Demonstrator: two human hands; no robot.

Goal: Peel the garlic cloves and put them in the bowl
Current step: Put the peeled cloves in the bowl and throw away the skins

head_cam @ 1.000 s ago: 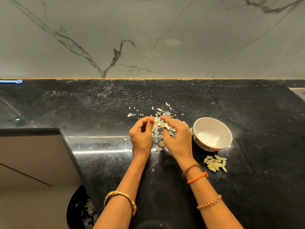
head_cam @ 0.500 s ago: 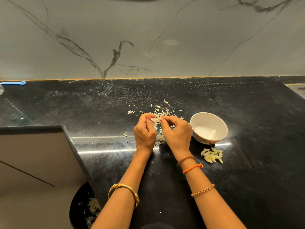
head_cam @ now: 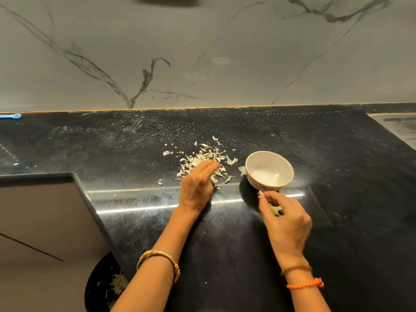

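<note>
While the left hand is resting with loosely spread fingers on the peel scraps, keeping waste left, the right hand is pinching garlic cloves just near of the bowl, seemingly for peeling.

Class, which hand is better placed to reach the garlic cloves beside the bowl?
Right hand: it hovers over the cloves just below the bowl; the left hand rests by the peels.
</note>
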